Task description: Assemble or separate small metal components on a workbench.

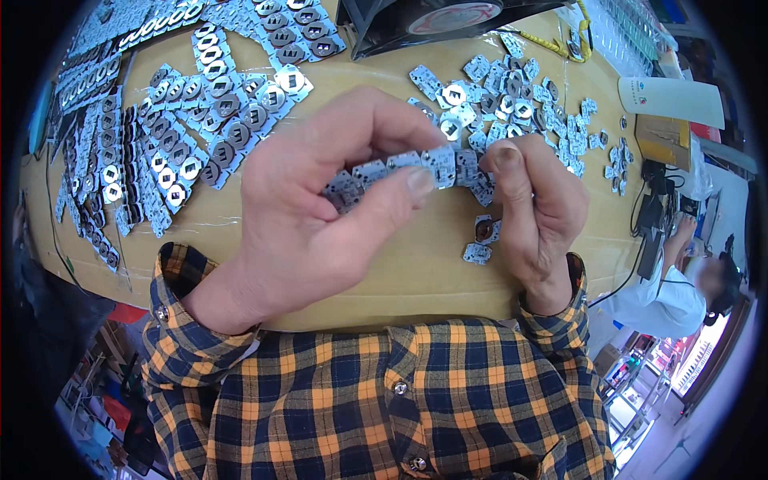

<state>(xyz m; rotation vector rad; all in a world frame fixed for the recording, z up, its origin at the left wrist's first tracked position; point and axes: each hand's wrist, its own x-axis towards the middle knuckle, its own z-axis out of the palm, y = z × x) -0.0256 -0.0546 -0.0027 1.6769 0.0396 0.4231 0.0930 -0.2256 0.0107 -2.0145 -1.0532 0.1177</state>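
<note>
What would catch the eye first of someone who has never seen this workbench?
First, the left hand gripping a strip of small circuit boards at the centre, the right hand close to its right end. Then the rows of disc-studded boards at upper left, and the loose heap of boards beyond the right hand.

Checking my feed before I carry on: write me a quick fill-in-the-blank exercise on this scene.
1. The left hand has its ____, nail showing, over the near face of the strip of boards.
2. The far end of that strip points toward the person's ____ hand.
3. Long rows of joined boards lie mostly on the ____ side of the table.

Missing words: thumb; right; left.
</note>
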